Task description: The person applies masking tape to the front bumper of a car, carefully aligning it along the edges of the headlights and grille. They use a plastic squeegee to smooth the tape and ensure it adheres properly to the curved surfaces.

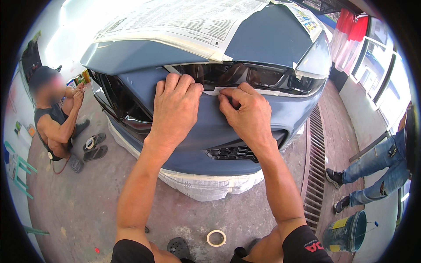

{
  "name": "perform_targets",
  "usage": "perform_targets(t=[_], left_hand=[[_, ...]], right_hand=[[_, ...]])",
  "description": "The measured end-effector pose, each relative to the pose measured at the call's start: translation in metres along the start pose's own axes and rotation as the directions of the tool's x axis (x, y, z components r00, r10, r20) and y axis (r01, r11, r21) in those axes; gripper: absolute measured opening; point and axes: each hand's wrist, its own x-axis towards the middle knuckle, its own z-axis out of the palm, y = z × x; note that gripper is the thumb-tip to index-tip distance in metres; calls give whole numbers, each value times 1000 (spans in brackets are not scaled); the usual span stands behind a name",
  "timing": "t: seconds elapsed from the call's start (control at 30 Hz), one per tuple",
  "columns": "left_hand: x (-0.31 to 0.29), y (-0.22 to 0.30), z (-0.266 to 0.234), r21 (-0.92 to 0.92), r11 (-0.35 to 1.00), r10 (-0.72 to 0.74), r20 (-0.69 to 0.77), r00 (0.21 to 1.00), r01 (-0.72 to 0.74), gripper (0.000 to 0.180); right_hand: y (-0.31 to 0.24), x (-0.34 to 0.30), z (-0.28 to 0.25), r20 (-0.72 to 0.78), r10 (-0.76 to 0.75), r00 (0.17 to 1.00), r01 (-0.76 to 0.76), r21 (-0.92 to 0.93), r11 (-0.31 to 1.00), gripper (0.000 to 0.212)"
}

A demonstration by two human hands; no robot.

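A blue-grey car front (197, 144) stands before me, with a dark headlight (258, 75) edged by pale masking tape (212, 93). My left hand (175, 107) is closed, its curled fingertips at the headlight's lower edge, by the left end of the tape strip; what lies under them is partly hidden. Just to its right, my right hand (246, 109) pinches the tape at that same edge, thumb against the bent forefinger. A short piece of the strip shows between the two hands. Newspaper (175, 26) taped down covers the hood above.
A roll of masking tape (216, 238) lies on the floor by my feet. At left a person (55, 114) squats near a pair of slippers (94, 147). On the right are a floor grate (315, 175), a bucket (344, 232) and a standing person's jeans (377, 168).
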Motion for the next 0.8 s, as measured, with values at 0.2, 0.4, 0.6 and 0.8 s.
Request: perform_targets(t=[0.2,0.4,0.6,0.8], left_hand=[[1,1,3,6,1000,-4,-31,1000,4,6],[1,-1,2,-7,1000,-10,-26,1000,10,6],[1,-1,2,-9,1000,-26,-3,1000,26,14],[1,-1,2,8,1000,-22,-4,1000,22,13]], right_hand=[[3,1,3,-43,-36,998,35,-32,999,16],[1,1,5,-71,-75,995,70,-76,995,16],[1,4,1,-64,-56,996,50,-91,995,18],[0,6,3,-96,-74,993,63,-109,992,15]])
